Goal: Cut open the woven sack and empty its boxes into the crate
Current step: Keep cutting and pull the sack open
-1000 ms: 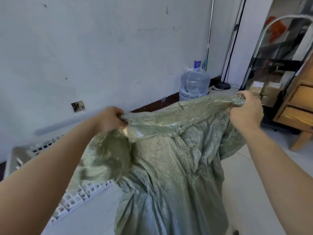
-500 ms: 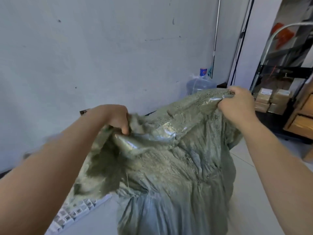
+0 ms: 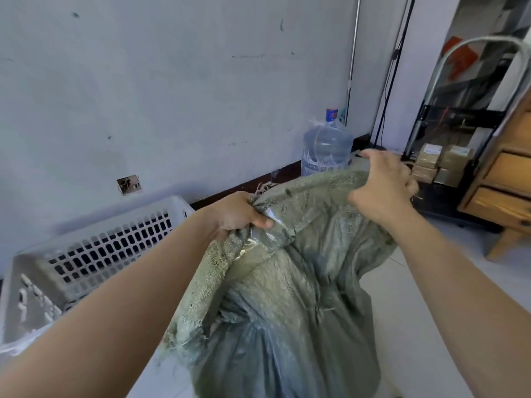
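A green woven sack [image 3: 290, 300] with a clear plastic liner hangs in front of me, held up by its top edge. My left hand [image 3: 238, 215] is clenched on the sack's left corner. The sack's right corner is gripped by my right hand [image 3: 382, 191], whose fingers look partly spread and blurred. A white slotted plastic crate [image 3: 94, 248] stands on the floor at the left, beside the sack and behind my left forearm. The crate's inside is not visible. No boxes from the sack can be seen.
A grey wall runs behind. A large water bottle [image 3: 326, 147] stands by the skirting. At the right, a metal trolley [image 3: 459, 116] carries brown parcels [image 3: 442, 165], next to a wooden drawer cabinet [image 3: 508, 191]. Pale tiled floor [image 3: 425, 297] lies to the right.
The sack's top has dropped lower, and the crate has come back into sight at the left. My right hand has shifted its hold on the right corner.
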Demonstrator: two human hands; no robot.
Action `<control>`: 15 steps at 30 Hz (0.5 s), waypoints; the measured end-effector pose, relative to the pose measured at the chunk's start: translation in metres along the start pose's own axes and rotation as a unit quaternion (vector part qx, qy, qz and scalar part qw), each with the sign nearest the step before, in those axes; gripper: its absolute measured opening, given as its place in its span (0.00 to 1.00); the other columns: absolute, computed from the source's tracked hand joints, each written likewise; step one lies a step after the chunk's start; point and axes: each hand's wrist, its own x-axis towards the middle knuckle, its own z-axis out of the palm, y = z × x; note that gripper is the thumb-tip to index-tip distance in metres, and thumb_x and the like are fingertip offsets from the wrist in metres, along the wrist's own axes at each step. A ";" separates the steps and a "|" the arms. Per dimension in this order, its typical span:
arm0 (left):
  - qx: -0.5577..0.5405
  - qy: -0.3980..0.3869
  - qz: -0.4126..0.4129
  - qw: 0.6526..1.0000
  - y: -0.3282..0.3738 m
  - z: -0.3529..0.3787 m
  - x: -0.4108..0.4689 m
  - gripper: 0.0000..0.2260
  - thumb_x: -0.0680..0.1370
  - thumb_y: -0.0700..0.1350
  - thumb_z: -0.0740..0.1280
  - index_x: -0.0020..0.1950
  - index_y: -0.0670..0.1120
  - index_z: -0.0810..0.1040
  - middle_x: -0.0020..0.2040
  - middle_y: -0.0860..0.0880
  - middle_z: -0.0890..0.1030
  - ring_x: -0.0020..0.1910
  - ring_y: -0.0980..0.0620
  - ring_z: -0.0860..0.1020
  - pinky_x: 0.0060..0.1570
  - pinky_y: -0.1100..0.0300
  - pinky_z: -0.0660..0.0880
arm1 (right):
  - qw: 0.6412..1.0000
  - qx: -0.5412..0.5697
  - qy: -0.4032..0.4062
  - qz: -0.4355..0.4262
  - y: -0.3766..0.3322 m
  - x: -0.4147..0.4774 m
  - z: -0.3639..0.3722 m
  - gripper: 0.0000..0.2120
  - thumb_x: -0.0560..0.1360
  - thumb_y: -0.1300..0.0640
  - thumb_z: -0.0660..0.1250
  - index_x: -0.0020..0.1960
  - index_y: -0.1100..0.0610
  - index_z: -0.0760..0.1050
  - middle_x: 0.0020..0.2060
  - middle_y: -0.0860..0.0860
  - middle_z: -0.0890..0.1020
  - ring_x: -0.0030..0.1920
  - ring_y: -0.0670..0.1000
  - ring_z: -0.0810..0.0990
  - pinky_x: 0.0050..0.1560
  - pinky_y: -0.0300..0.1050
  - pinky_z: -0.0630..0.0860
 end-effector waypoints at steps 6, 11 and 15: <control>-0.051 -0.025 0.058 0.997 0.022 0.001 -0.006 0.08 0.75 0.35 0.67 0.54 0.40 0.79 0.45 0.46 0.83 0.42 0.53 0.82 0.42 0.66 0.78 | 0.944 0.108 -0.249 -0.186 -0.045 -0.015 0.012 0.32 0.66 0.44 0.74 0.67 0.50 0.70 0.63 0.50 0.76 0.63 0.50 0.73 0.67 0.51 0.67; -0.011 -0.075 0.050 0.996 0.019 -0.004 -0.011 0.14 0.70 0.37 0.73 0.55 0.45 0.80 0.48 0.46 0.84 0.45 0.51 0.83 0.49 0.59 0.78 | 0.940 0.155 -0.251 -0.171 -0.040 -0.017 0.014 0.07 0.72 0.57 0.73 0.48 0.60 0.82 0.44 0.57 0.85 0.44 0.52 0.82 0.49 0.45 0.75; 0.027 -0.029 0.044 0.998 0.018 0.007 -0.009 0.10 0.68 0.34 0.74 0.47 0.43 0.82 0.43 0.46 0.85 0.42 0.49 0.83 0.46 0.58 0.80 | 0.946 0.176 -0.229 -0.149 -0.034 -0.023 0.016 0.07 0.72 0.57 0.73 0.46 0.60 0.81 0.46 0.59 0.85 0.45 0.53 0.82 0.55 0.51 0.76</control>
